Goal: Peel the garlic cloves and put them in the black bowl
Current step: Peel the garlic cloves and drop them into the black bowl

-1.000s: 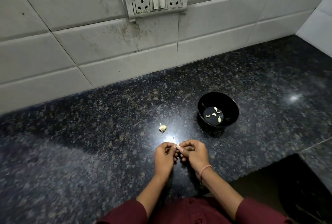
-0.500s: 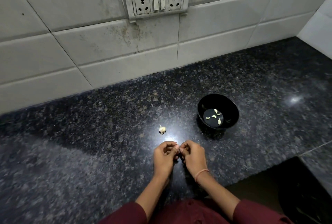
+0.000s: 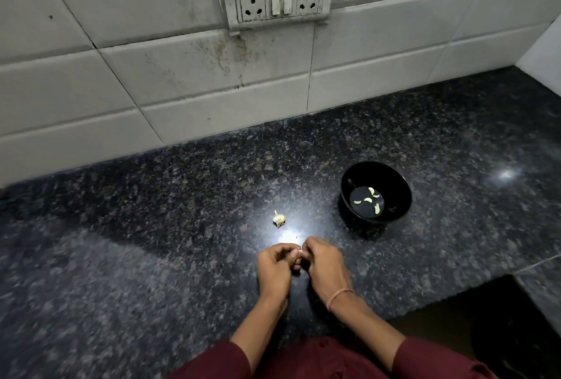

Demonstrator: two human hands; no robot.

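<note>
Through the head camera I see the left hand (image 3: 274, 268) and right hand (image 3: 324, 266) curled together, both pinching a garlic clove (image 3: 295, 255) above the tabletop (image 3: 151, 257). Peeled cloves (image 3: 368, 200) lie in the black bowl (image 3: 396, 179); a garlic bulb (image 3: 278, 219) sits nearby.

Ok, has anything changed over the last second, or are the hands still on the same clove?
Barely. The left hand and right hand stay together, fingers still pinching the clove. It showed pale between the fingertips a second ago and is now mostly covered. Nothing was taken up or let go. The garlic bulb, the black bowl and the peeled cloves in it are as before.
</note>
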